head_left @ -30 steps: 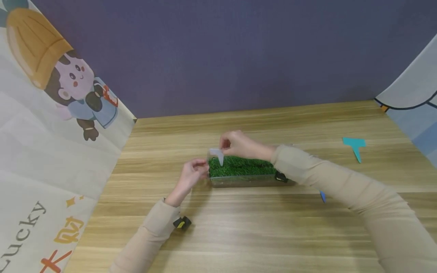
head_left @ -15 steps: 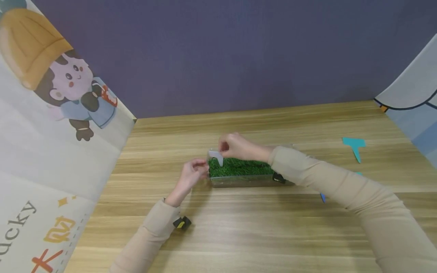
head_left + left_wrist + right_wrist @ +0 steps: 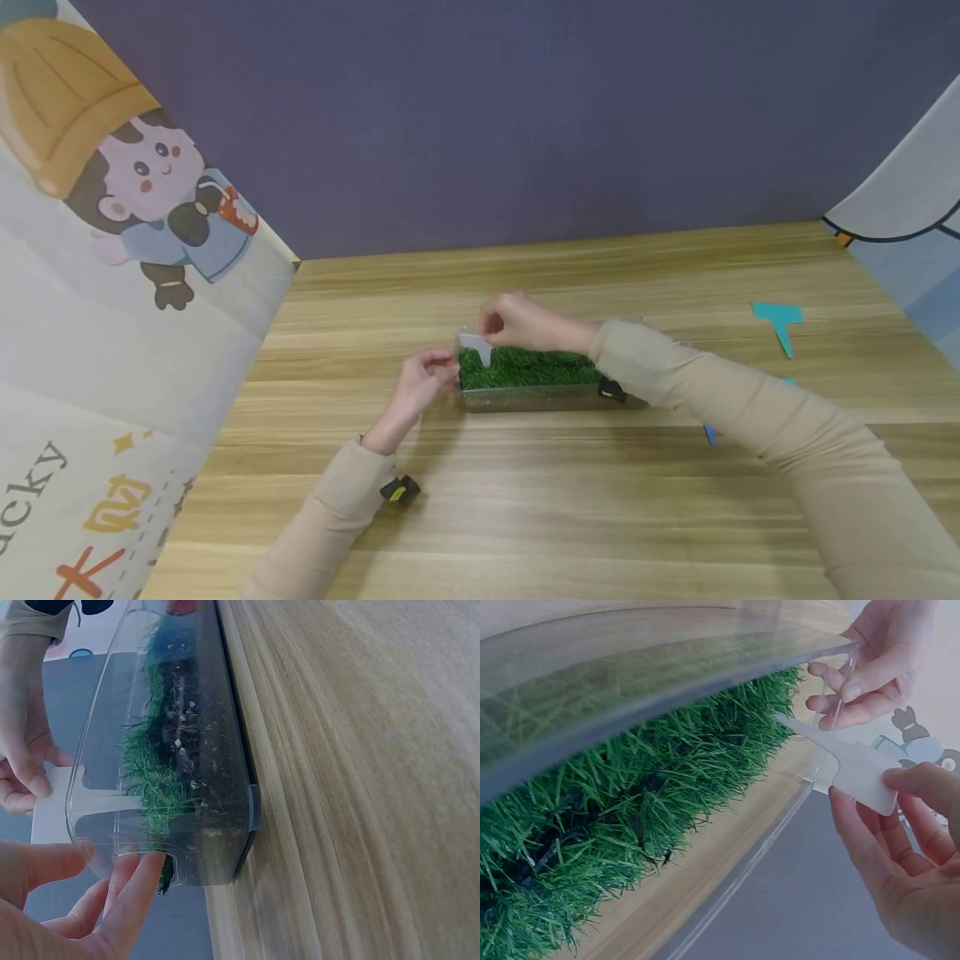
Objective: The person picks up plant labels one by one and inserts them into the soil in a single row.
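My right hand [image 3: 525, 323] pinches the broad head of a white T-shaped plant label [image 3: 866, 780] between thumb and fingers. The label's narrow stem points down, its tip at the green artificial grass [image 3: 682, 772] near the left end of a clear plastic box [image 3: 540, 400]. Through the box wall in the left wrist view, dark soil-like filling with pale bits [image 3: 184, 742] shows under the grass. My left hand [image 3: 423, 382] holds the box's left end, fingers and thumb at its corner. The right forearm hides the box's right end.
A teal T-shaped plant label [image 3: 780, 321] lies on the wooden table [image 3: 525, 508] at the right. A blue tip [image 3: 708, 432] and a teal bit [image 3: 789, 381] peek out beside the right sleeve. A dark panel [image 3: 525, 125] stands behind the table.
The white label has come down slightly and turned more of its face towards the head view, with the right hand lowering a little. The left hand stays at the box's end.
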A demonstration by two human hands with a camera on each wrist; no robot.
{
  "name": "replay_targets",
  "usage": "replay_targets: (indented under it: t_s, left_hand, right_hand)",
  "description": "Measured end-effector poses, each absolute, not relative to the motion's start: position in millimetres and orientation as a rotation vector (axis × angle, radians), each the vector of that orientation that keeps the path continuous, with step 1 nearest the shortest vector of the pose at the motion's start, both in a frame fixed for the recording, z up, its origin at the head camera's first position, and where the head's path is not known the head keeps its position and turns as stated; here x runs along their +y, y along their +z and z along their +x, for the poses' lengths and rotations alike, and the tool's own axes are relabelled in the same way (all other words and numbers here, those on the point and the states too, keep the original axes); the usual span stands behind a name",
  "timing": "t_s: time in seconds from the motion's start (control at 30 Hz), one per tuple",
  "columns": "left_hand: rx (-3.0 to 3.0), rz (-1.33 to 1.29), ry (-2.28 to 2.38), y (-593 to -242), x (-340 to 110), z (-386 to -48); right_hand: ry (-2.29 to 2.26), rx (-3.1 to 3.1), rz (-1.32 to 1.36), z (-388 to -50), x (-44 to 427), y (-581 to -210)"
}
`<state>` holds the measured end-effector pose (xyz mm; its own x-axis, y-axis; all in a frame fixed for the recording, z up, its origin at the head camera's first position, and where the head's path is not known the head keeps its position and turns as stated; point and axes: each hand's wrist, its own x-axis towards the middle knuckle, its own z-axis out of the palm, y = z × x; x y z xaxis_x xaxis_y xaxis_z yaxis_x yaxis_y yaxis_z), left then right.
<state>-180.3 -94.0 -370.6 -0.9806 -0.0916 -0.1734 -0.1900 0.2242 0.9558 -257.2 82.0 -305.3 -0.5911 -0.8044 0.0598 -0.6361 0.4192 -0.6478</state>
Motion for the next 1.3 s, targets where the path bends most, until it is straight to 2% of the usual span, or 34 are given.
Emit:
replay_targets:
  t_s: [0.43, 1.3]
  left_hand:
    - [2.396, -0.259, 1.877, -373.4, -94.8, -180.9]
    - [2.373, -0.066, 1.803, -379.1, -155.1, -124.7]
  right_hand:
    - [-0.868, 2.44, -1.289, -254.5, 77.7, -312.3]
    - [-0.875, 2.564, -1.049, -171.9, 21.3, -324.2]
